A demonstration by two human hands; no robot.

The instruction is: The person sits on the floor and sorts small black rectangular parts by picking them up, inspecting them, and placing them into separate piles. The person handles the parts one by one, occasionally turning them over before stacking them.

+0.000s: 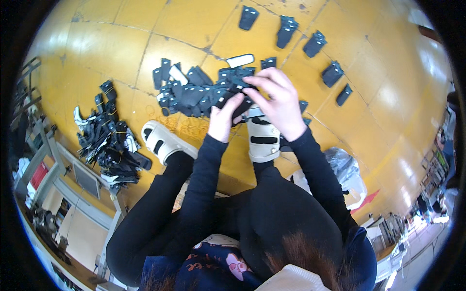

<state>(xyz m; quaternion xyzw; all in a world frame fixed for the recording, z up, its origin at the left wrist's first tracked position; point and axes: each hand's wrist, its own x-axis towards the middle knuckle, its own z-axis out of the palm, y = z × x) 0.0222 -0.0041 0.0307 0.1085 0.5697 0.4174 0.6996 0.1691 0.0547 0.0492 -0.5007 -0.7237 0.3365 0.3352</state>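
My left hand (222,121) is closed on a black fabric piece (239,104), its thumb lying along the near side. Over the other edge of that piece is my right hand (277,99), thumb and forefinger bent in a loose pinch. What sits between those right fingertips is too small to make out. Just beyond both hands, a heap of similar black fabric pieces (191,96) with small white labels covers the floor. White-faced pieces (240,60) lie among them. Loose yellow rubber bands (191,127) are scattered at the heap's near edge.
Several small black stacks (314,44) stand apart at the far right. Banded black bundles (111,145) are piled at the left, beside a metal frame (73,201). My beige clogs (165,141) flank the rubber bands. A clear plastic bag (347,174) lies right of my leg.
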